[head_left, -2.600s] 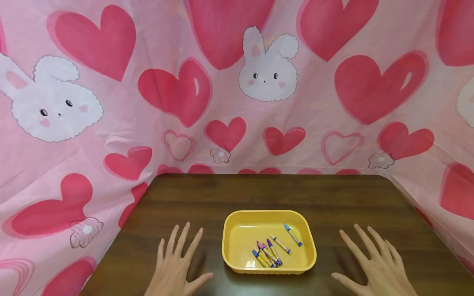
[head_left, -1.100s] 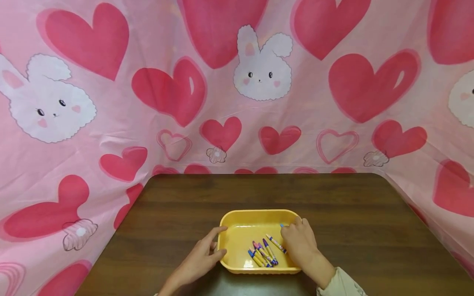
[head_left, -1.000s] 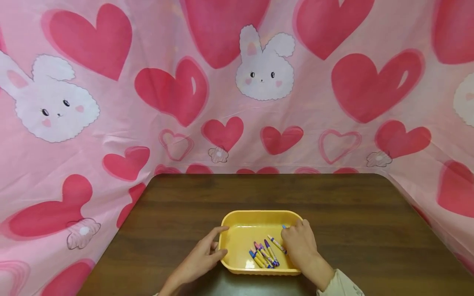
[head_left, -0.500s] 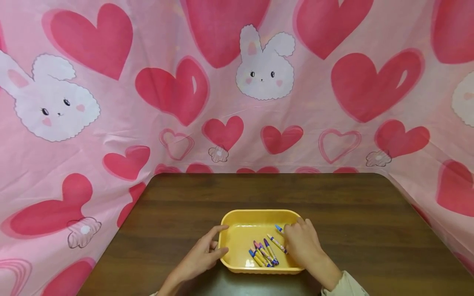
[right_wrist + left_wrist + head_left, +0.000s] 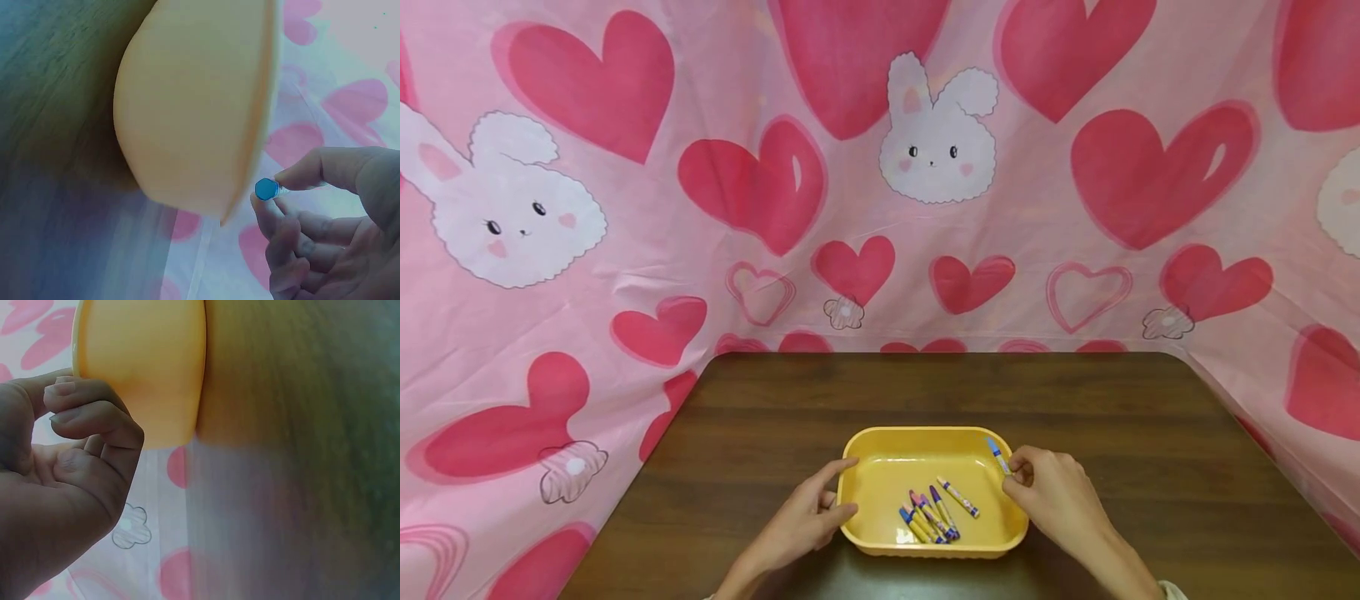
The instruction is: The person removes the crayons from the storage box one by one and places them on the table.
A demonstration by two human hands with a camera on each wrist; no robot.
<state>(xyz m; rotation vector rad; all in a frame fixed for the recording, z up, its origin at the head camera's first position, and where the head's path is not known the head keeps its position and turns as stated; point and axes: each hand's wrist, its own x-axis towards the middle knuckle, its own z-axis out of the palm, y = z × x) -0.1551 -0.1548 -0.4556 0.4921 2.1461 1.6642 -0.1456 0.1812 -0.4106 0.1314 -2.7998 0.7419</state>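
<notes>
A yellow plastic tray [image 5: 880,546] stands on the table, holding several crayons [image 5: 934,517] with blue, pink and purple tips, bunched near its front. One pale-tipped crayon [image 5: 959,497] lies apart from the bunch. At the tray's left rim my left hand [image 5: 805,512] grips the edge, thumb and index finger at the rim and the other fingers curled, as the left wrist view shows. My right hand [image 5: 1063,492] pinches a blue crayon [image 5: 997,455] between thumb and index finger at the right rim, its blue end [image 5: 267,189] facing the right wrist camera.
The dark brown wooden table [image 5: 790,392] extends behind and to both sides of the tray. A pink cloth [image 5: 865,200] with hearts and rabbit faces hangs around its back and sides.
Both hands came in from beside the tray; the left took its left rim. The right reached inside, took the blue crayon and raised it to the right rim.
</notes>
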